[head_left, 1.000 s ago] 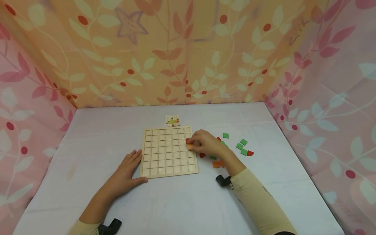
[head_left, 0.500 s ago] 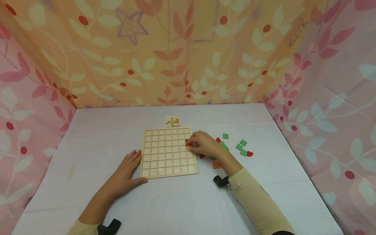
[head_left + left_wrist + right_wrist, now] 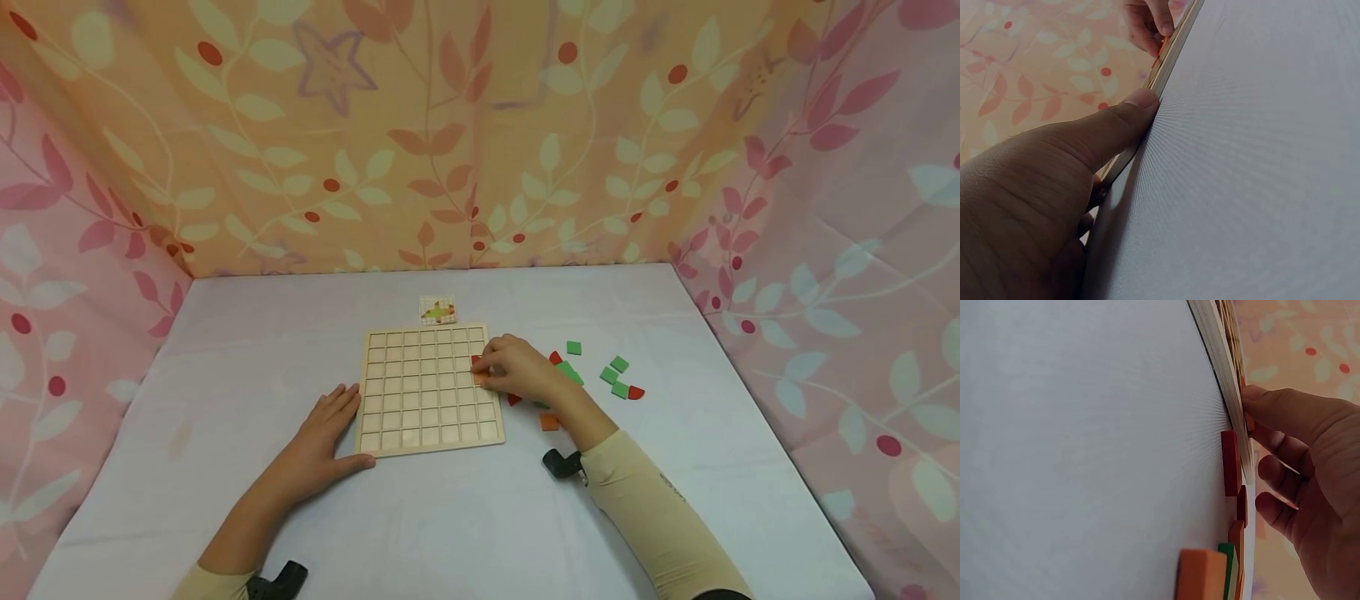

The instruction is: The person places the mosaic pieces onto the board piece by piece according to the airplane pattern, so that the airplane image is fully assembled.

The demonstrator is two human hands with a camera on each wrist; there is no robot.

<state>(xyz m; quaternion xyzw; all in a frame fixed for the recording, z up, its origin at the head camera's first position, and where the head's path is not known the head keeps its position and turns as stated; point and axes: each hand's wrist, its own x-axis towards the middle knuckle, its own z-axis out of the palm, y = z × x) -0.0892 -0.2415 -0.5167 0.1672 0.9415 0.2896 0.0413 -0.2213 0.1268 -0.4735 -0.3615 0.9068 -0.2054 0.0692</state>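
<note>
My left hand lies at the front left corner of a wooden grid board, fingers along its left side. In the left wrist view the thumb rests on the board's front edge. Over the board's right column, my right hand pinches an orange tile between thumb and forefinger. The other fingers of that hand stay loosely bent in the right wrist view, where the orange tile shows at the board's rim. A red piece sits in the cell just behind it, partly covered by the fingers.
Right of the board lie several green tiles, a red rounded piece and an orange square; the right hand and forearm hide part of the pile. Behind the board lies a small pattern card. Patterned cloth walls the white table.
The right hand stays at the same cell with the orange tile, its wrist and forearm shifting slightly left. The left hand has kept its place on the board.
</note>
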